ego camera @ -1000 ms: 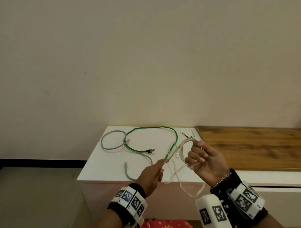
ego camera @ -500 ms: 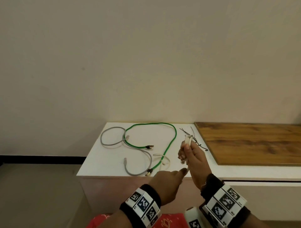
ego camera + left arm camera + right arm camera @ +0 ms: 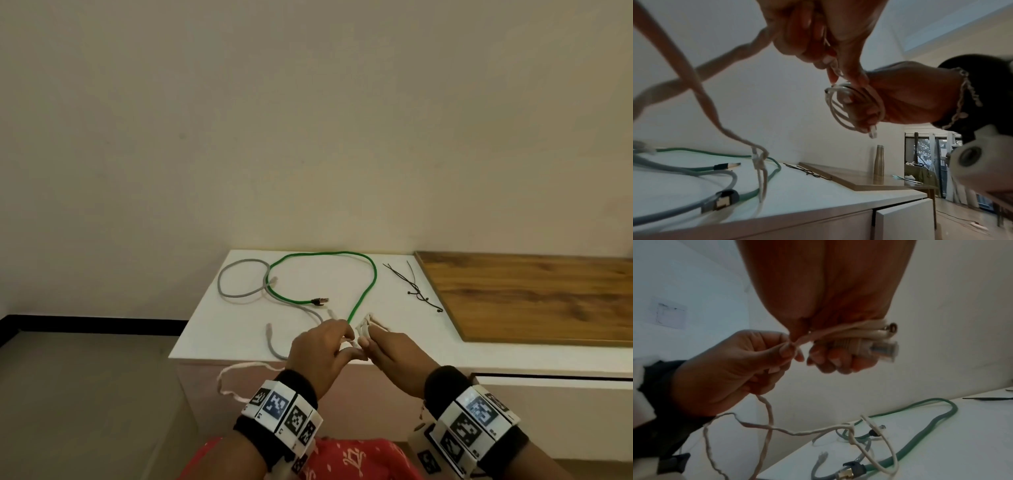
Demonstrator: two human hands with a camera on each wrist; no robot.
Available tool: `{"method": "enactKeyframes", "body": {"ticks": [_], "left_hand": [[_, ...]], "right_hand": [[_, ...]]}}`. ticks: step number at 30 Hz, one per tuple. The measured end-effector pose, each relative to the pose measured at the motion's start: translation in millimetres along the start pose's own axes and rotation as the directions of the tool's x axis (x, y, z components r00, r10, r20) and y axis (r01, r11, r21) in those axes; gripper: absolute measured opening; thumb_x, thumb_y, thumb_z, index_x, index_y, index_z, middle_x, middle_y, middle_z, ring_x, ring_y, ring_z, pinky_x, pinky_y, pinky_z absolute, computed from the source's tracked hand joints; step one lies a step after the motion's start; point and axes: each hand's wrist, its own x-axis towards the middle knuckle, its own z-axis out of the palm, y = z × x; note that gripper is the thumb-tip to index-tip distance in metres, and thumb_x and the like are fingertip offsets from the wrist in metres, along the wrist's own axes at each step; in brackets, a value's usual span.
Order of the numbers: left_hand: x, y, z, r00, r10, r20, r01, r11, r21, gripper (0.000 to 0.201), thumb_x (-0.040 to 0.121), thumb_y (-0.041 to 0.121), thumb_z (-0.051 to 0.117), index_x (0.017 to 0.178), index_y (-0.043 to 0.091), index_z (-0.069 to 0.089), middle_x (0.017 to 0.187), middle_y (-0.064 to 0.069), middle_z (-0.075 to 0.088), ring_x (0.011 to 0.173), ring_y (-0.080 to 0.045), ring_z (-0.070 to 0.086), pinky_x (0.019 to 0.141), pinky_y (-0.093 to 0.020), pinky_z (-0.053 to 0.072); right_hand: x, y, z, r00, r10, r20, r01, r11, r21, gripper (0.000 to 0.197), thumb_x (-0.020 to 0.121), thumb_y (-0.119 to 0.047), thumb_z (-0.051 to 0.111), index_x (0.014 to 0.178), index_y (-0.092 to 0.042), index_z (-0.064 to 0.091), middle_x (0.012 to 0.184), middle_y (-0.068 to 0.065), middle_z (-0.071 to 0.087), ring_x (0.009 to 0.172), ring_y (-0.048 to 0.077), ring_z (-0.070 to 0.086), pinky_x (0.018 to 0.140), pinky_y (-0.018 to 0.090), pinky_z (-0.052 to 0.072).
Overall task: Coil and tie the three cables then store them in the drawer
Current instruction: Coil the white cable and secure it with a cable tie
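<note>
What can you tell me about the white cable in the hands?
The white cable is thin, pale and twisty. Part is wound into a small coil gripped by the right hand, a clear plug poking out. The left hand pinches the next stretch. The loose rest droops off the white cabinet edge in a loop.

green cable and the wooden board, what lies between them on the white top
A bunch of black cable ties lies between the green cable and the wooden board, seen in the head view.

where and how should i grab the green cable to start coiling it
Judging by its pose, pinch the green cable just behind its dark plug, coming straight down from above. That end lies free on the white cabinet top, apart from the grey cable, so the loop can trail behind.
</note>
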Motion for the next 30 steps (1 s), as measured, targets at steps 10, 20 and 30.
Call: {"method": "enactKeyframes", "body": {"ticks": [10, 20, 30], "left_hand": [[17, -5, -23, 0.998, -0.031, -0.055, 0.006, 0.911, -0.413, 0.027, 0.076, 0.042, 0.055, 0.076, 0.016, 0.063, 0.048, 0.010, 0.044, 0.047, -0.006, 0.041, 0.050, -0.013, 0.033], [4, -20, -29, 0.983, -0.041, 0.181, 0.086, 0.965, -0.247, 0.025, 0.092, 0.039, 0.038, 0.067, 0.034, 0.041, 0.051, 0.012, 0.046, 0.045, 0.001, 0.050, 0.056, -0.018, 0.039], [-10, -17, -26, 0.941, -0.135, 0.309, 0.026, 0.943, 0.331, 0.026, 0.097, 0.017, 0.031, 0.120, 0.016, 0.043, 0.107, -0.006, 0.065, 0.094, -0.027, 0.062, 0.079, -0.033, 0.047]], "right_hand": [[-3, -8, -19, 0.984, 0.044, 0.174, -0.163, 0.620, 0.767, 0.050, 0.095, -0.033, 0.038, 0.051, -0.012, 0.047, 0.035, -0.007, 0.030, 0.032, 0.009, 0.026, 0.039, 0.020, 0.026], [-1, -5, -38, 0.993, 0.032, 0.110, -0.112, 0.063, 0.992, 0.029, 0.056, -0.034, 0.063, 0.044, -0.016, 0.044, 0.029, -0.009, 0.029, 0.026, 0.007, 0.025, 0.036, 0.017, 0.027], [5, 5, -40, 0.993, -0.093, -0.068, 0.019, -0.451, 0.892, 0.015, 0.078, -0.017, 0.056, 0.066, -0.008, 0.059, 0.045, 0.001, 0.050, 0.043, 0.015, 0.049, 0.052, 0.029, 0.046]]}}
